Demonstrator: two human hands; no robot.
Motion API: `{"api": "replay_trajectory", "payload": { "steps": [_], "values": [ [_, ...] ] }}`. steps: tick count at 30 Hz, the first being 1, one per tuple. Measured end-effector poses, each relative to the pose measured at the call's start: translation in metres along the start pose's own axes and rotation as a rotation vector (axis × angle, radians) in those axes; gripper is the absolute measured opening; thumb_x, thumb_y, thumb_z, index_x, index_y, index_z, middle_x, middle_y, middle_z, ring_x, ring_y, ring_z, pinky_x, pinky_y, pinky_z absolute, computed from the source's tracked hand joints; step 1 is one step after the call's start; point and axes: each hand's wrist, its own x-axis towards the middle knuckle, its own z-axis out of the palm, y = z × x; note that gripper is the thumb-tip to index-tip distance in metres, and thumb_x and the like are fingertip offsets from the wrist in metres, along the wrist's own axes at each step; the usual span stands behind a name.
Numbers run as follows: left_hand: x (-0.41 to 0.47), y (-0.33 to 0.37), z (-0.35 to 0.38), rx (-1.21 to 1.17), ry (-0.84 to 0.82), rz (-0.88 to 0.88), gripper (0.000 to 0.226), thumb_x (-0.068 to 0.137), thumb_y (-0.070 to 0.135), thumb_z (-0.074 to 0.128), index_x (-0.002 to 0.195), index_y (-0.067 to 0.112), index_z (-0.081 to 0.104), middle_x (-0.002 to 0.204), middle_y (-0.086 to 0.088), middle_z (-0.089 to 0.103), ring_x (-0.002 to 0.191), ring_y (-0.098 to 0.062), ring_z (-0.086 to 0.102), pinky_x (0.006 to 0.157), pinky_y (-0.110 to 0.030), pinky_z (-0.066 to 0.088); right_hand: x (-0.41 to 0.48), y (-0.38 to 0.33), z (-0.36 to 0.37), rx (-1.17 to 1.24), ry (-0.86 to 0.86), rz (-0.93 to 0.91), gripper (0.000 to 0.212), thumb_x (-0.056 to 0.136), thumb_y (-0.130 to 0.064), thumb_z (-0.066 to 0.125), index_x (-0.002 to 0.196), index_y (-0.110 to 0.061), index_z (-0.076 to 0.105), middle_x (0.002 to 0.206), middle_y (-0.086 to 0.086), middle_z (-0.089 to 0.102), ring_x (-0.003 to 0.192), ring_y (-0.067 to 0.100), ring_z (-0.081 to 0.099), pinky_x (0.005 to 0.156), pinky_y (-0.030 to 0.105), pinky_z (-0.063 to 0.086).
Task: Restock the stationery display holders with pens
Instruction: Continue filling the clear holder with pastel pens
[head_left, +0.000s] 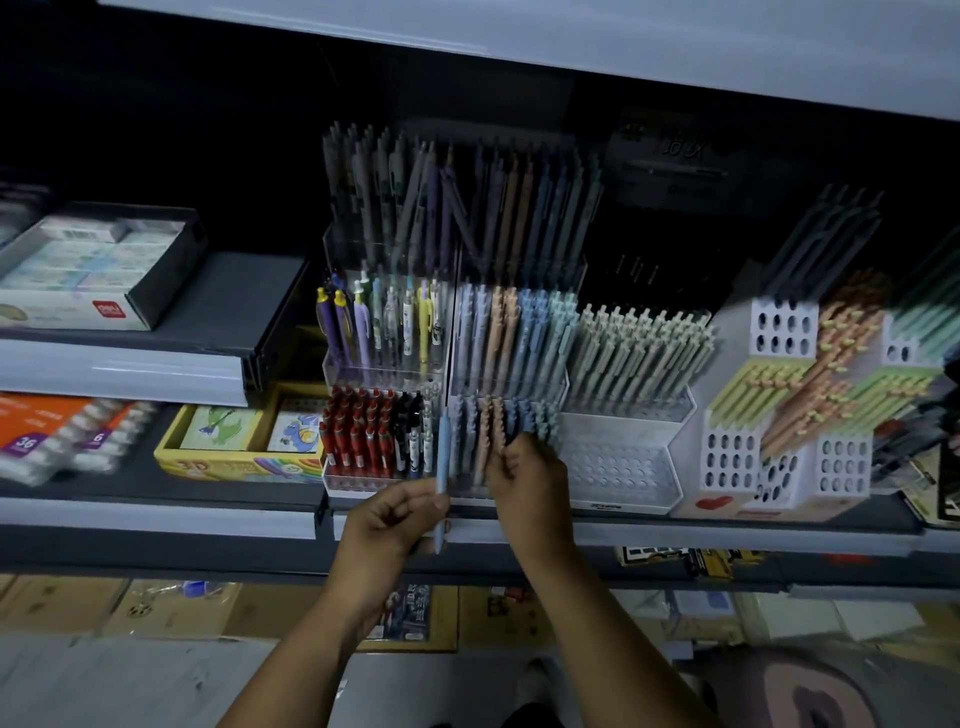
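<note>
Head view: a light blue pen (443, 457) was held upright in the left hand (395, 519), pinched between thumb and curled fingers, just near of the clear tiered holder (470, 491) on the shelf (675, 530). The right hand (527, 480) was set to its right, fingers curled against the peach pens (491, 431) in the holder's nearest tier; whether any was gripped could not be told. Red pens (358, 431) were ranked at the left.

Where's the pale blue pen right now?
Head view, centre: the pale blue pen stands upright in the left hand, before the clear tiered holder, right of the red pens.
</note>
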Motion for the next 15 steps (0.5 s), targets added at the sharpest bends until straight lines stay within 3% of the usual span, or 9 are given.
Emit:
{"api": "replay_trajectory", "payload": {
  "steps": [4, 8, 12, 15],
  "values": [
    [0.001, -0.002, 0.001, -0.003, -0.017, 0.011, 0.026, 0.093, 0.006, 0.07, 0.118, 0.007, 0.072, 0.106, -0.011, 0.078, 0.102, -0.027, 0.073, 0.085, -0.047, 0.063, 0.0, -0.001, -0.017, 0.067, -0.133, 0.085, 0.012, 0.094, -0.016, 0.07, 0.085, -0.012, 0.063, 0.081, 0.001, 0.069, 0.073, 0.014, 0.066, 0.067, 0.037, 0.058],
    [0.001, -0.003, 0.008, -0.021, -0.056, -0.005, 0.024, 0.093, 0.006, 0.071, 0.116, 0.008, 0.072, 0.104, -0.007, 0.079, 0.096, -0.021, 0.076, 0.071, -0.041, 0.066, -0.005, -0.003, -0.032, 0.197, -0.184, 0.151, 0.008, 0.098, -0.016, 0.066, 0.09, -0.017, 0.066, 0.076, -0.006, 0.07, 0.063, 0.011, 0.069, 0.062, 0.044, 0.061],
    [0.003, -0.006, 0.017, 0.016, -0.074, -0.015, 0.024, 0.094, 0.007, 0.071, 0.117, 0.009, 0.073, 0.105, -0.007, 0.078, 0.097, -0.022, 0.076, 0.074, -0.044, 0.066, -0.005, -0.027, -0.051, 0.44, -0.176, 0.174, 0.014, 0.101, -0.021, 0.064, 0.09, -0.013, 0.068, 0.061, 0.001, 0.067, 0.048, 0.01, 0.062, 0.048, 0.026, 0.05],
    [0.006, -0.009, 0.021, 0.058, -0.092, -0.013, 0.024, 0.095, 0.01, 0.071, 0.119, 0.008, 0.073, 0.108, -0.009, 0.078, 0.101, -0.025, 0.074, 0.072, -0.038, 0.064, -0.003, -0.036, -0.058, 0.549, -0.214, 0.149, 0.012, 0.099, -0.021, 0.067, 0.094, -0.011, 0.07, 0.059, 0.003, 0.066, 0.046, 0.013, 0.06, 0.047, 0.027, 0.047]
  ]
}}
